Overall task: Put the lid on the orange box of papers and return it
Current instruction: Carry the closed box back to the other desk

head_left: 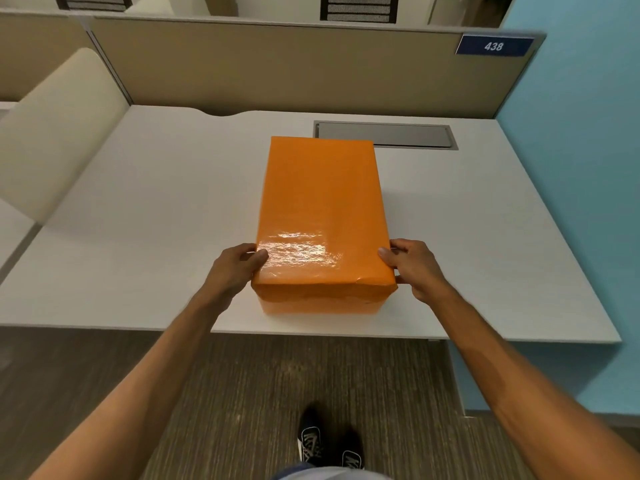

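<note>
I judge lid (320, 202) seated on orange box (318, 303); left hand (239, 268), right hand (414, 268) clamp lid's near corners. Return pending; box near surface (138, 220) front edge.

even overhead light; glare on the lid (298, 249) between the gripping hands; wide-angle edges bend; sharp focus.

White "438" on a blue plate (494, 46), seemingly fixed to the beige partition (277, 67).
</note>
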